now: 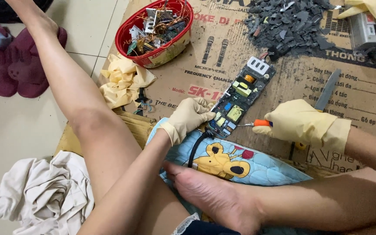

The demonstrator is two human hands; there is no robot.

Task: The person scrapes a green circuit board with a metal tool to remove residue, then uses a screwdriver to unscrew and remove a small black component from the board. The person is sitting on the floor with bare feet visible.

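A long narrow circuit board [239, 97] with yellow, blue and white parts lies slanted on a printed cardboard sheet [283, 82]. My left hand [189, 117], in a cream rubber glove, grips the board's near end. My right hand [299, 122], gloved the same way, holds an orange-handled screwdriver [257, 123] whose tip points left at the board's near edge. A black cable [196, 146] runs from the board's near end toward my foot.
A red bowl [129, 27] of wires and board scraps stands far left on the cardboard. A heap of dark plastic shards [286, 24] lies at the back. A flat metal blade [327, 90], yellow rags [122, 80], a blue cartoon cushion [240, 163], white cloth [44, 191] surround my bare legs.
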